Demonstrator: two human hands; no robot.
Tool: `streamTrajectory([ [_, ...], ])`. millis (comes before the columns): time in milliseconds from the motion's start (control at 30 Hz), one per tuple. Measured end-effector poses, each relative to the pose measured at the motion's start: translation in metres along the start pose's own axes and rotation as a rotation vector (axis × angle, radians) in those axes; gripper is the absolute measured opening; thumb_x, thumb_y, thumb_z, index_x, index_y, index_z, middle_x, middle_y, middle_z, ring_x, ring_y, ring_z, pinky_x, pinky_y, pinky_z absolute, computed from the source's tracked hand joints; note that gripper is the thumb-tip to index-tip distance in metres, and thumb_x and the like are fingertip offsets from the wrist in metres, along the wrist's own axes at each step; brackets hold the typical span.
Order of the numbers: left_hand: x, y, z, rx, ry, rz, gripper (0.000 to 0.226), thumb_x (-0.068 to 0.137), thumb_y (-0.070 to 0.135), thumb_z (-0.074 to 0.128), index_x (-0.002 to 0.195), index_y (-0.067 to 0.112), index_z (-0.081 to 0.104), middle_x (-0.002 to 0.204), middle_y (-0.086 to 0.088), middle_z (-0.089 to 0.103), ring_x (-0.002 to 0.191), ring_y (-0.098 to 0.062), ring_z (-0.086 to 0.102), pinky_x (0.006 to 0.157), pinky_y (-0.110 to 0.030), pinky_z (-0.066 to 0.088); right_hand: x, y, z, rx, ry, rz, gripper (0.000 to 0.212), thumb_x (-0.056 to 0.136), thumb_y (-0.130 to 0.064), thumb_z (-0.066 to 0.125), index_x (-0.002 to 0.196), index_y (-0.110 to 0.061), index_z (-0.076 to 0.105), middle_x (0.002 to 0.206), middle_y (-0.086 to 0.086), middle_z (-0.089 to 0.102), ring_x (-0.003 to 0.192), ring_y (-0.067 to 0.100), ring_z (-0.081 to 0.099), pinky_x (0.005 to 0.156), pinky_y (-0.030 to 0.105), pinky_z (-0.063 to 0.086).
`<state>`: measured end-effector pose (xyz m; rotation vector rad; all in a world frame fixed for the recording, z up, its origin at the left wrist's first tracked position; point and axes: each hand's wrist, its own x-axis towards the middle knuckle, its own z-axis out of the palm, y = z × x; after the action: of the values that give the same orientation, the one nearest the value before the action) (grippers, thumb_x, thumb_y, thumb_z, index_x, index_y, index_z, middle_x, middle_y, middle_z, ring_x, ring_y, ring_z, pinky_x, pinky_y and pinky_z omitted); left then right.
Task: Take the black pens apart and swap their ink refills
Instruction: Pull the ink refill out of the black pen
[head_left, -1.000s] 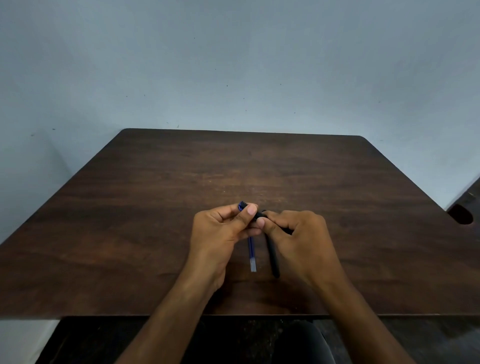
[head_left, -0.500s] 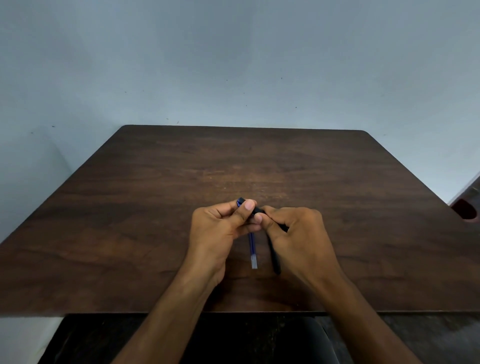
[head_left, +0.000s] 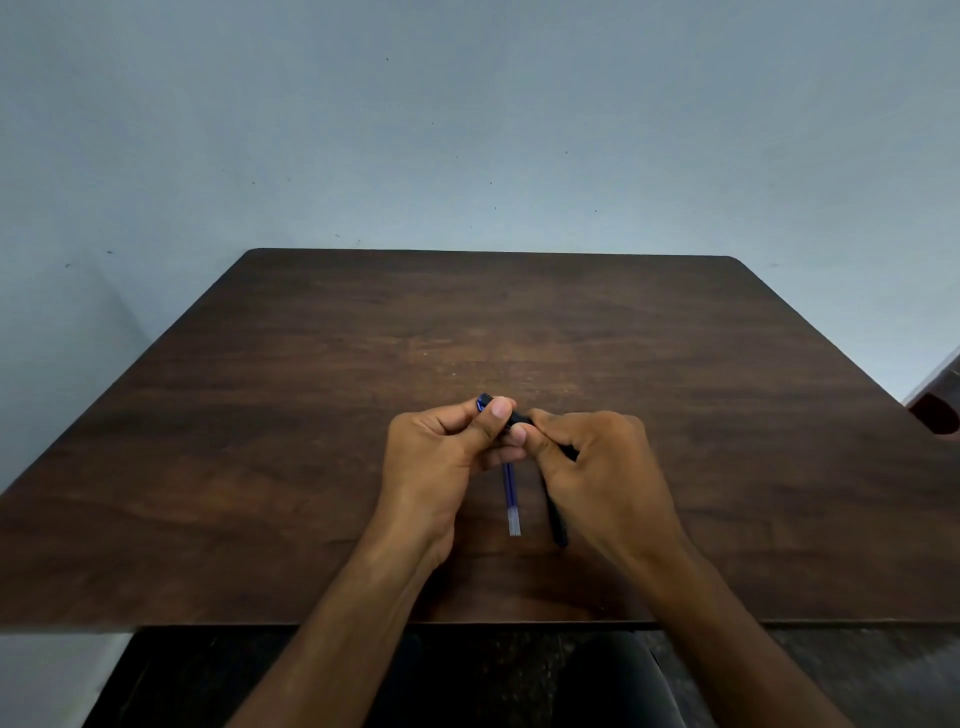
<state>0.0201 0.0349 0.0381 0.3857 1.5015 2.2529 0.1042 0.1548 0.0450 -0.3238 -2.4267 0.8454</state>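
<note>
Both hands meet over the middle of the dark wooden table (head_left: 291, 467). My left hand (head_left: 441, 457) grips a blue ink refill (head_left: 510, 496); its clear end hangs toward me and its blue tip pokes out above my thumb. A small black pen piece (head_left: 518, 418) is pinched between the fingertips of both hands. My right hand (head_left: 597, 467) holds a black pen barrel (head_left: 556, 519), which slants down toward me from under the palm. Much of each pen part is hidden by the fingers.
A pale blue-grey wall stands behind the table's far edge. A dark reddish object (head_left: 937, 410) shows off the table's right side. The table's near edge (head_left: 467, 622) runs just above my forearms, with dark floor below it.
Both hands stay together at the same spot on the table. My fingertips have shifted slightly around the black piece; the refill and barrel hang as before.
</note>
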Motion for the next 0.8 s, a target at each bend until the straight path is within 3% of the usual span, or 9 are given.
streamTrajectory([
  [233, 0.0022, 0.0028, -0.0002, 0.004, 0.001, 0.014, 0.015, 0.084, 0.010, 0.070, 0.089, -0.003, 0.075, 0.085, -0.021, 0.075, 0.081, -0.029, 0.073, 0.068, -0.029, 0.059, -0.0008, -0.0017, -0.0008, 0.039, 0.022, 0.028, 0.043, 0.090, -0.051, 0.056, 0.118, -0.023, 0.074, 0.094, -0.003, 0.080, 0.081, 0.014, 0.076, 0.074, 0.041, 0.062],
  [333, 0.0024, 0.0041, 0.0007, 0.019, 0.001, 0.014, 0.013, 0.084, 0.009, 0.069, 0.088, -0.002, 0.075, 0.085, -0.020, 0.075, 0.081, -0.028, 0.074, 0.067, -0.027, 0.059, -0.0022, -0.0019, -0.0010, 0.031, 0.026, 0.020, 0.035, 0.093, -0.042, 0.061, 0.116, -0.020, 0.075, 0.092, -0.002, 0.080, 0.078, 0.012, 0.074, 0.071, 0.039, 0.062],
  [467, 0.0018, 0.0046, -0.0005, 0.019, 0.010, 0.030, 0.011, 0.084, 0.009, 0.070, 0.086, 0.000, 0.076, 0.083, -0.020, 0.074, 0.078, -0.027, 0.074, 0.066, -0.025, 0.059, -0.0016, -0.0043, -0.0016, -0.008, -0.033, -0.018, 0.027, 0.096, -0.034, 0.062, 0.116, -0.020, 0.075, 0.071, -0.011, 0.067, 0.063, 0.004, 0.063, 0.058, 0.019, 0.052],
  [533, 0.0023, 0.0050, -0.0022, 0.023, 0.007, 0.039, 0.012, 0.084, 0.010, 0.069, 0.084, 0.000, 0.076, 0.081, -0.021, 0.074, 0.076, -0.028, 0.074, 0.067, -0.027, 0.059, -0.0007, -0.0045, -0.0032, 0.011, -0.043, -0.019, 0.025, 0.097, -0.025, 0.062, 0.118, -0.017, 0.074, 0.073, -0.010, 0.067, 0.064, 0.004, 0.062, 0.062, 0.015, 0.050],
  [600, 0.0039, 0.0059, -0.0039, 0.042, 0.014, 0.048, 0.012, 0.084, 0.011, 0.070, 0.085, 0.001, 0.076, 0.081, -0.021, 0.074, 0.075, -0.028, 0.073, 0.068, -0.028, 0.059, 0.0007, -0.0035, -0.0048, 0.023, -0.030, -0.022, 0.020, 0.097, -0.017, 0.060, 0.097, -0.013, 0.079, 0.067, -0.002, 0.068, 0.062, 0.011, 0.062, 0.059, 0.016, 0.046],
  [700, 0.0052, 0.0069, -0.0056, 0.068, 0.030, 0.051, 0.014, 0.083, 0.012, 0.071, 0.089, 0.000, 0.076, 0.082, -0.022, 0.074, 0.076, -0.030, 0.073, 0.069, -0.030, 0.060, 0.0021, -0.0025, -0.0057, 0.018, -0.029, 0.017, 0.030, 0.096, -0.013, 0.059, 0.069, -0.009, 0.072, 0.062, 0.003, 0.066, 0.060, 0.016, 0.060, 0.057, 0.027, 0.045],
  [800, 0.0048, 0.0080, -0.0068, 0.073, 0.045, 0.055, 0.013, 0.083, 0.012, 0.072, 0.089, 0.001, 0.076, 0.081, -0.021, 0.074, 0.076, -0.029, 0.073, 0.070, -0.031, 0.060, -0.0004, -0.0037, -0.0066, 0.017, -0.012, 0.009, 0.036, 0.095, -0.011, 0.060, 0.059, -0.015, 0.062, 0.061, 0.000, 0.062, 0.067, 0.016, 0.058, 0.057, 0.018, 0.044],
])
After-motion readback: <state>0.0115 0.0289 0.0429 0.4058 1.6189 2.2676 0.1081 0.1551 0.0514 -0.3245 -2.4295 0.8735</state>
